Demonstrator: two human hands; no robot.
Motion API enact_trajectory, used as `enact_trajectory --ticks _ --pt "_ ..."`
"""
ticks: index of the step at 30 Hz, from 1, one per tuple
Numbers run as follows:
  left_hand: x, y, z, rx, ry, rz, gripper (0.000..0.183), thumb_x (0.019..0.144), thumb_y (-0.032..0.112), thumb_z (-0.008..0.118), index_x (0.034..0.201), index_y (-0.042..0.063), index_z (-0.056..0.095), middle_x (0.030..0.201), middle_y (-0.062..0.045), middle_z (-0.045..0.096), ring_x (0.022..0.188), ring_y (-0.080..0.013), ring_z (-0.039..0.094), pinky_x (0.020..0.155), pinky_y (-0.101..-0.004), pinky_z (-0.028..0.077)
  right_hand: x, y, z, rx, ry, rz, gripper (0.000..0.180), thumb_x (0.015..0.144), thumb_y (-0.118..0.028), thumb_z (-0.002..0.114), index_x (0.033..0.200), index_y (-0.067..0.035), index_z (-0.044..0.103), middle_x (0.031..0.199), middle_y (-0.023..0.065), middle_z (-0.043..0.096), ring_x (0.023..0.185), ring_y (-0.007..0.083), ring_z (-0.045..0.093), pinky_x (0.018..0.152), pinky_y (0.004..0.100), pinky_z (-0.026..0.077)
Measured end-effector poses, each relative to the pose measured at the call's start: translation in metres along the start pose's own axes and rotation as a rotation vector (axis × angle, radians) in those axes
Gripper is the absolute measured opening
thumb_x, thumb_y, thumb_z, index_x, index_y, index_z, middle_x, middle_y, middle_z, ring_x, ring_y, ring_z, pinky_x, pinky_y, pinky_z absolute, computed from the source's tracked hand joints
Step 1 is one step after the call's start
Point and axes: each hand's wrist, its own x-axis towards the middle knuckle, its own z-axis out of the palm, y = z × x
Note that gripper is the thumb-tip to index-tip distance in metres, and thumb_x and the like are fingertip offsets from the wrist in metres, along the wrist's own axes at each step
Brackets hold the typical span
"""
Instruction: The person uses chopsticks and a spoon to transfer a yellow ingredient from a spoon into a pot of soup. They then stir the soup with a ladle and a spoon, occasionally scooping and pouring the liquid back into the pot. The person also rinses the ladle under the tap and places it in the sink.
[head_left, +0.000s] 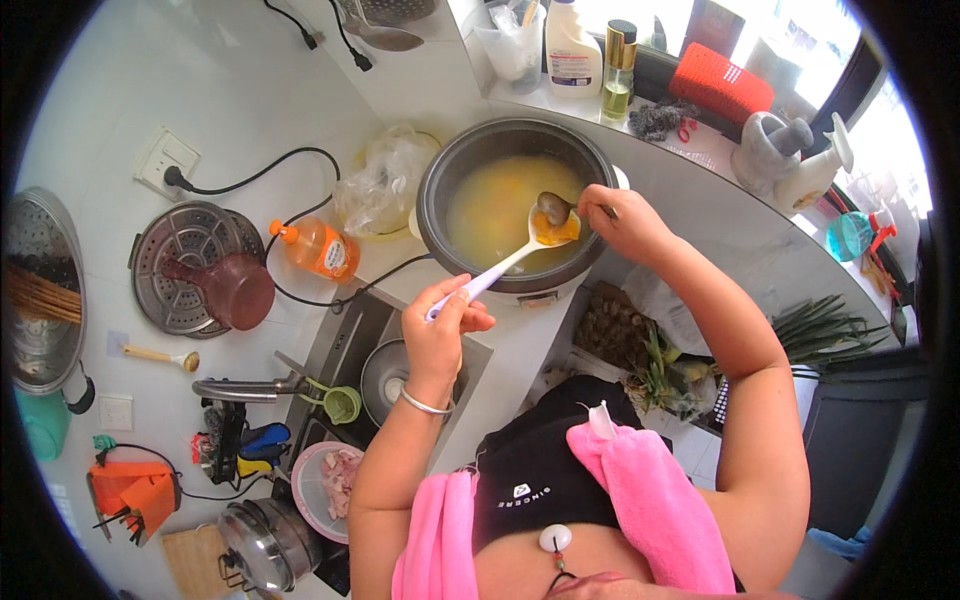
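Note:
My left hand (442, 322) grips the pale purple handle of a white ladle (499, 268), whose bowl is over the near right part of an electric cooker pot (448, 150). Orange-yellow food (564, 231) lies in the ladle's bowl. With its fingers around a metal spoon (553, 204), my right hand (615, 217) reaches over the pot's right rim; the spoon's bowl rests in or just above the ladle. Yellowish broth (487, 202) with blurred orange pieces fills the lower part of the pot. Part of the spoon's handle is hidden by my right fingers.
Left of the pot are a clear plastic bag (386, 184) and an orange pump bottle (319, 251). A black power cord (330, 161) loops there. Below lies a sink with a metal lid (386, 379) and a green strainer (341, 405). Bottles and a stone mortar (761, 154) line the windowsill.

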Motion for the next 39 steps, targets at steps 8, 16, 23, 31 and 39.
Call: enact_trajectory --ticks 8,16,23,31,39 --pt "-0.001 0.000 0.000 -0.009 -0.003 -0.006 0.025 0.089 0.007 0.053 0.107 -0.009 0.060 0.074 -0.015 0.065 0.059 -0.0204 0.066 0.056 -0.0309 0.057 0.000 0.001 0.004 0.292 0.011 0.251 0.013 0.087 -0.009 0.050 0.089 -0.001 0.060 0.068 0.0098 0.059 0.061 0.0188 0.057 0.060 0.0315 0.047" --pt "-0.005 0.002 -0.004 -0.027 0.033 -0.028 0.026 0.090 0.008 0.053 0.108 -0.009 0.060 0.077 -0.015 0.065 0.059 -0.0201 0.065 0.057 -0.0310 0.056 -0.005 -0.010 -0.015 0.501 0.233 0.231 0.017 0.086 -0.004 0.044 0.082 0.001 0.060 0.062 0.0027 0.056 0.059 0.0089 0.054 0.056 0.0248 0.043" --pt "-0.004 -0.001 -0.005 -0.091 0.034 -0.037 0.026 0.089 0.005 0.052 0.109 -0.009 0.059 0.076 -0.015 0.065 0.059 -0.0217 0.066 0.058 -0.0312 0.057 -0.006 0.002 -0.012 0.406 0.192 0.390 0.017 0.084 -0.009 0.048 0.078 0.001 0.061 0.060 0.0043 0.057 0.055 0.0108 0.054 0.053 0.0266 0.044" --pt "-0.005 0.004 -0.004 -0.032 0.042 -0.062 0.025 0.089 0.006 0.053 0.108 -0.009 0.060 0.078 -0.015 0.065 0.059 -0.0218 0.066 0.058 -0.0312 0.057 -0.008 -0.003 -0.002 -0.049 0.112 -0.110 0.010 0.086 -0.008 0.050 0.087 -0.004 0.059 0.065 0.0127 0.057 0.060 0.0267 0.059 0.059 0.0358 0.048" --pt "-0.005 0.001 -0.002 -0.007 0.002 0.007 0.025 0.090 0.008 0.052 0.108 -0.008 0.061 0.076 -0.015 0.065 0.060 -0.0209 0.066 0.058 -0.0307 0.056 -0.001 -0.004 0.005 -0.104 -0.045 0.007 0.010 0.085 -0.012 0.053 0.089 -0.005 0.058 0.075 0.0166 0.064 0.073 0.0354 0.063 0.067 0.0427 0.050"
